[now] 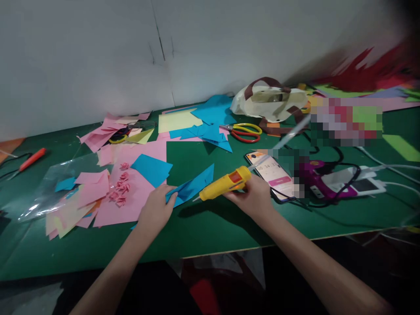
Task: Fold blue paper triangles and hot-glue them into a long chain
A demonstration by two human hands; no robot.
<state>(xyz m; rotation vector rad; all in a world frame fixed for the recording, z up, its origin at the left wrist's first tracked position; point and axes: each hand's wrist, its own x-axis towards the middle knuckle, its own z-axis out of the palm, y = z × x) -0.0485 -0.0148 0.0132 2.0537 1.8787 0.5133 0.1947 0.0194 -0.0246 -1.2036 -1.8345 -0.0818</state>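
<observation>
My right hand [256,194] is wrapped round the handle of a yellow hot glue gun [225,183], and a clear glue stick [288,138] juts from its back end. The metal nozzle points left and down, close to a folded piece of blue paper [193,186]. That paper is pinched at its left end by my left hand [160,203], just above the green table. Beside my left hand, a flat blue piece lies on a pink sheet [154,153]. Several small pink paper roses [123,187] rest on the same sheet.
Scissors with yellow and red handles [246,132] lie near more blue paper [213,109]. A phone [271,175] and a purple power strip [316,179] with cables are at the right. Behind stands a cream bag [269,103]. An orange-handled tool [33,159] lies far left.
</observation>
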